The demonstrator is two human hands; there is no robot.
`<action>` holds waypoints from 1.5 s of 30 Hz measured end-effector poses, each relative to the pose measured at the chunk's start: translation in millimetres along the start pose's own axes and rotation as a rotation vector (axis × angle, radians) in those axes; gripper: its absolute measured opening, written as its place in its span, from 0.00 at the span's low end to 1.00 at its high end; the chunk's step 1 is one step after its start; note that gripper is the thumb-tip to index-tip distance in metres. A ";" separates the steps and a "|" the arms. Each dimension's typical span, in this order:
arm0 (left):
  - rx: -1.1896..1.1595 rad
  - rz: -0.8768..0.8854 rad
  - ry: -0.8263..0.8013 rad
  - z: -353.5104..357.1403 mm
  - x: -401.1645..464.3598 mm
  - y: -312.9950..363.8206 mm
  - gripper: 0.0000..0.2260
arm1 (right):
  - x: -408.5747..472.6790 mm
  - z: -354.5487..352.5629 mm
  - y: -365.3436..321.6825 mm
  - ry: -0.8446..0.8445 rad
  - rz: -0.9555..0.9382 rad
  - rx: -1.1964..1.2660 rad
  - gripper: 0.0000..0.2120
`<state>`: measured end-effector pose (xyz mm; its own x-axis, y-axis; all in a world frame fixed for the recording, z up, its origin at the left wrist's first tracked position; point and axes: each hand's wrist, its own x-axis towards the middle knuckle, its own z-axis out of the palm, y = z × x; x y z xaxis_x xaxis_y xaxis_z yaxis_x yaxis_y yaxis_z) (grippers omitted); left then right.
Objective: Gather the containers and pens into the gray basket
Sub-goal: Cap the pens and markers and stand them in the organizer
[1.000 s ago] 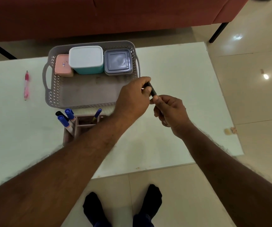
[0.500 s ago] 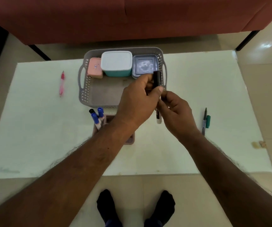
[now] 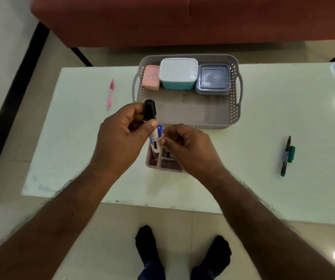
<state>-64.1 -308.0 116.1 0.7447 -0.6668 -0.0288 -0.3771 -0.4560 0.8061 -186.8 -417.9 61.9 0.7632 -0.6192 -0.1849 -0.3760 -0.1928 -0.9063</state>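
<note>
The bench (image 3: pixel 263 122) carries everything, and at its twelve o'clock edge sits the gray basket (image 3: pixel 235 110), with three containers lined along its far wall: a pink box (image 3: pixel 151 80) at eleven, a white-lidded teal tub (image 3: pixel 178 73) at twelve, a clear gray-lidded box (image 3: pixel 212 79) at one; the near half of the basket floor is bare. Just beside the basket's six o'clock rim stands a pink pen holder (image 3: pixel 163 166), with a blue-capped marker (image 3: pixel 156 136) upright in it. My left hand (image 3: pixel 120 138) pinches a black-capped marker (image 3: pixel 151 112) between thumb and fingers, cap upward, its lower end down at the holder's left compartment; whether the tip is inside I cannot tell. My right hand (image 3: pixel 191 150) hovers over the holder with fingers loosely curled, gripping nothing. I judge the step is seating this marker in the holder, so I should keep it near vertical, let it slide in alongside the blue one without knocking it, and steady the holder with my right hand. Pens wait on the bench: a pink pen (image 3: pixel 110 94) at nine o'clock of the basket, a green marker (image 3: pixel 286 158) with a loose green cap (image 3: pixel 291 154) at four.
</note>
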 end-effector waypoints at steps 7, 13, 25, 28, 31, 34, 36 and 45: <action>0.040 -0.104 -0.021 -1.4 -13.3 -41.7 0.12 | -10.8 29.9 19.3 -0.079 0.118 -0.106 0.07; 0.037 -0.156 -0.053 9.4 -20.2 -59.6 0.11 | -17.0 40.1 32.0 -0.086 0.158 -0.164 0.07; 0.175 -0.183 -0.130 28.2 -13.3 -79.6 0.09 | -12.3 44.9 32.9 -0.053 0.198 -0.149 0.04; 0.197 -0.193 -0.149 33.6 -13.6 -88.1 0.08 | -12.0 44.8 32.9 -0.056 0.201 -0.144 0.04; 0.221 -0.184 -0.151 37.6 -13.1 -94.9 0.07 | -10.3 44.6 33.1 -0.056 0.208 -0.127 0.04; 0.236 -0.185 -0.145 38.6 -12.2 -100.1 0.09 | -9.4 43.9 33.7 -0.056 0.208 -0.130 0.04; 0.235 -0.198 -0.130 35.2 -12.7 -103.3 0.12 | -9.3 44.0 34.4 -0.056 0.208 -0.122 0.05; 0.401 -0.235 0.182 -13.3 75.6 -140.8 0.09 | -12.7 39.7 35.4 -0.050 0.233 -0.067 0.04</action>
<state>52.7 -286.3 8.2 0.9053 -0.4218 -0.0497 -0.3435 -0.7960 0.4984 -189.0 -386.6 17.0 0.6763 -0.6146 -0.4062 -0.5777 -0.1004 -0.8100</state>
